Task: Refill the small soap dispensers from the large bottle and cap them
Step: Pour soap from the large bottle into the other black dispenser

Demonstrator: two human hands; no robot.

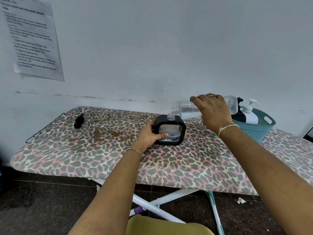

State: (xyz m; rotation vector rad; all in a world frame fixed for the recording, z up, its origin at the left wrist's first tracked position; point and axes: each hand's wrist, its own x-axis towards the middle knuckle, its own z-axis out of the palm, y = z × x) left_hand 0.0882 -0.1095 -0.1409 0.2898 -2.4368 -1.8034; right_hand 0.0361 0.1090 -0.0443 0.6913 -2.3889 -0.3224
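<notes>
A small square dispenser (171, 129) with a black frame and clear patterned window stands upright on the ironing board (84, 150), its neck uncapped. My left hand (149, 135) grips its left side, thumb across the window. My right hand (214, 111) holds the large clear bottle (188, 109) tipped nearly level, with its threaded mouth just above the dispenser's neck. A little pale liquid lies along the bottle's lower side. A black pump cap (79, 120) with its tube lies on the board at the far left.
A teal basket (260, 129) at the back right holds a white pump dispenser (250, 112) and a dark one. The board has a leopard-print cover and a wire rack at its left end. A paper sheet (32, 38) hangs on the wall.
</notes>
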